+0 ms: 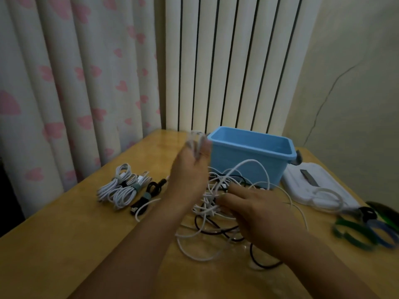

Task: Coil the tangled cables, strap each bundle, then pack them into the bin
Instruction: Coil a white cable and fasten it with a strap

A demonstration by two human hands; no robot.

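A tangle of white and black cables (212,209) lies on the wooden table (64,244) in front of a blue plastic bin (252,156). My left hand (190,171) is raised above the tangle and pinches a white cable end between its fingertips, blurred by motion. Lower and to the right, my right hand (259,212) presses on the tangle with fingers spread flat. To the left lie two strapped white cable bundles (119,187) and a strapped black bundle (146,196).
A white lid-like tray (308,184) lies right of the bin with a white cable loop on it. Green, blue and black straps (367,225) lie at the table's right edge. Curtains and a white radiator stand behind the table.
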